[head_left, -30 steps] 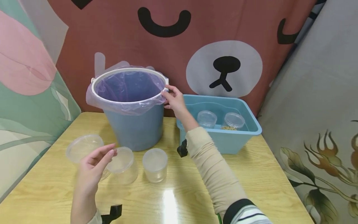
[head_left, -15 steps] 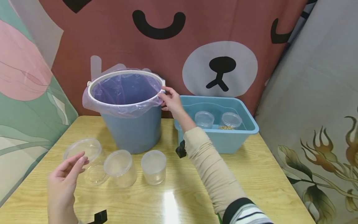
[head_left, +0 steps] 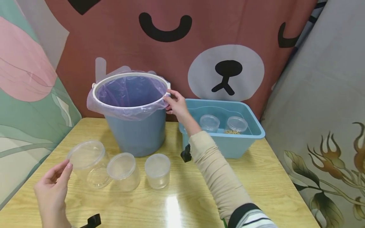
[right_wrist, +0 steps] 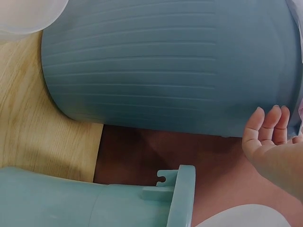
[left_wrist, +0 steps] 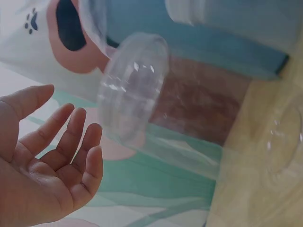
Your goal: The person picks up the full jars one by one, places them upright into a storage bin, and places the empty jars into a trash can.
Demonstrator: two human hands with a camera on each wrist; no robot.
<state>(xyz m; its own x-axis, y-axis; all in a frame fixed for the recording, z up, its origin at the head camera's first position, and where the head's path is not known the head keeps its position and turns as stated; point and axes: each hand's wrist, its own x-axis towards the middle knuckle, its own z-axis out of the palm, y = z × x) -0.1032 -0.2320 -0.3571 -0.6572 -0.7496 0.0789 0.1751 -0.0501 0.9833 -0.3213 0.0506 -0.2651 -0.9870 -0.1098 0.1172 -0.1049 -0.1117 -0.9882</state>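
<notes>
My right hand grips the white rim of the blue trash can at its right side, thumb and forefinger over the purple liner. In the right wrist view its fingertips lie against the can's wall. My left hand is raised at the left, beside the largest lidded clear plastic tub. The left wrist view shows that hand's fingers loosely bent, holding nothing, with a gap to the tub's lid.
Two smaller lidded tubs, one medium and one small, stand before the can. A thin clear round piece lies between the larger tubs. At right, a light-blue bin holds two clear jars, one with yellowish bits. Printed curtains hang behind.
My left hand has moved left and down, from near the medium tub to beside the largest one. The right hand has stayed at the can's rim.
</notes>
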